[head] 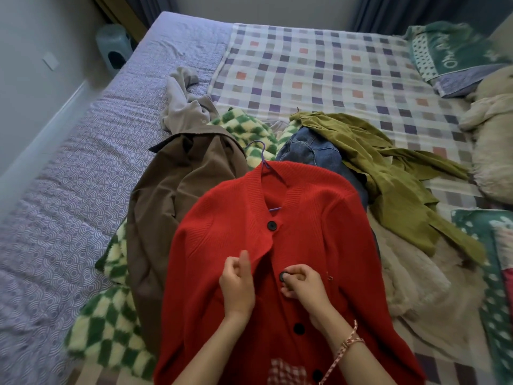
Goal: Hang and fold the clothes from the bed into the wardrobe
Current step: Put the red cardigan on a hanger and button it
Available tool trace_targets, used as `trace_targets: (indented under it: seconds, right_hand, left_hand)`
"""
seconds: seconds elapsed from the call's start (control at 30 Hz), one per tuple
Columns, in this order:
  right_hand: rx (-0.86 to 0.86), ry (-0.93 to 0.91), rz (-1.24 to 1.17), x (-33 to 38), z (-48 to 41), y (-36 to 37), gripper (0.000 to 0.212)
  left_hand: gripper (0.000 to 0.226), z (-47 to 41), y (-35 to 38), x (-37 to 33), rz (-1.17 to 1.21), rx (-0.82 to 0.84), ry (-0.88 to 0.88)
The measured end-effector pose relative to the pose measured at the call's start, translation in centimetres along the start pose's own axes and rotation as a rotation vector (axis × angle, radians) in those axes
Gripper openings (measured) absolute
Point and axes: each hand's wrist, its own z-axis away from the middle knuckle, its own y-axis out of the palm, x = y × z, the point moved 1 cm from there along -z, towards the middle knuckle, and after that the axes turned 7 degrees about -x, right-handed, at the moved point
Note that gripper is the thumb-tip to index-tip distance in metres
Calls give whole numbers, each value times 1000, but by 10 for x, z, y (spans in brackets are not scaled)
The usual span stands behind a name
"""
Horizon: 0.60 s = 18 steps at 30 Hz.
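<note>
A red knit cardigan [313, 218] lies front-up on the bed over a purple hanger [262, 155] whose hook sticks out past the collar. Its top button [271, 225] is fastened. My left hand [237, 284] pinches the left front edge of the cardigan at the second buttonhole. My right hand [301, 283] pinches the second black button [283, 276] on the right front edge. The two edges are slightly apart here. Two lower buttons show below my hands.
Under and beside the cardigan lie a brown coat [177, 195], a green-and-cream checked fleece [111, 337], blue jeans [313, 151], an olive shirt [388, 173], a grey garment [180, 104] and a cream fluffy garment [410, 276]. Pillows [449, 56] sit at the far right.
</note>
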Motion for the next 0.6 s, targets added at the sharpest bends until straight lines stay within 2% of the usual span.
trace_targets:
  seconds: [0.07, 0.13, 0.27, 0.33, 0.47, 0.6]
  right_hand:
    - [-35, 9, -63, -1, 6, 5, 7]
    - [-62, 0, -99, -1, 14, 7, 7]
    - [-51, -43, -108, -1, 26, 8, 10]
    - [-40, -67, -101, -2, 33, 8, 13]
    - [-10, -125, -96, -3, 42, 6, 16]
    - [17, -172, -112, -3, 50, 5, 14]
  left_hand:
    - [38, 6, -8, 3, -122, 95, 204]
    - [39, 11, -16, 6, -231, 143, 288]
    - [20, 27, -23, -2, -160, 117, 41]
    - [17, 35, -24, -5, -121, 122, -52]
    - [20, 41, -26, -6, -82, 93, -92]
    - [24, 45, -32, -20, 93, -40, -103]
